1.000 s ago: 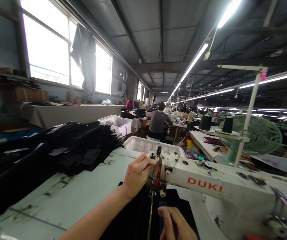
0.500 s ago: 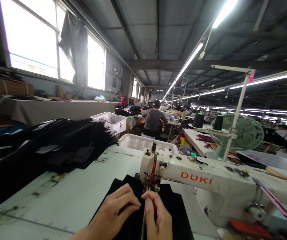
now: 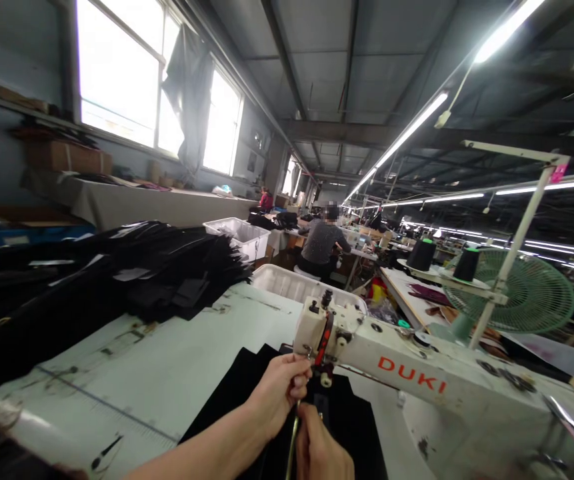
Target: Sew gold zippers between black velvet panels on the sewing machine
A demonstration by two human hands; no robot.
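Black fabric pieces point(image 3: 231, 393) lie on the pale sewing table, under the head of a white sewing machine point(image 3: 367, 347) marked DUKI. My left hand point(image 3: 284, 387) is raised in a pinch close to the needle area. Its fingertips are pressed together, and what they hold is too small to make out. Just below it, my right hand point(image 3: 321, 443) is closed at a narrow gold-coloured strip point(image 3: 292, 443) that runs down over the black fabric. The right fingertips are partly hidden. The needle and presser foot are mostly out of sight behind my left hand.
A large stack of black fabric pieces point(image 3: 167, 267) covers the table's far left. White plastic crates point(image 3: 287, 280) stand behind the table. Thread cones point(image 3: 421, 255) and a green fan point(image 3: 521, 293) are at right. A person point(image 3: 323, 243) sits working ahead.
My left hand has moved up and right to the machine head. My right hand has shifted slightly down. The camera has turned left, so the surroundings appear further right.
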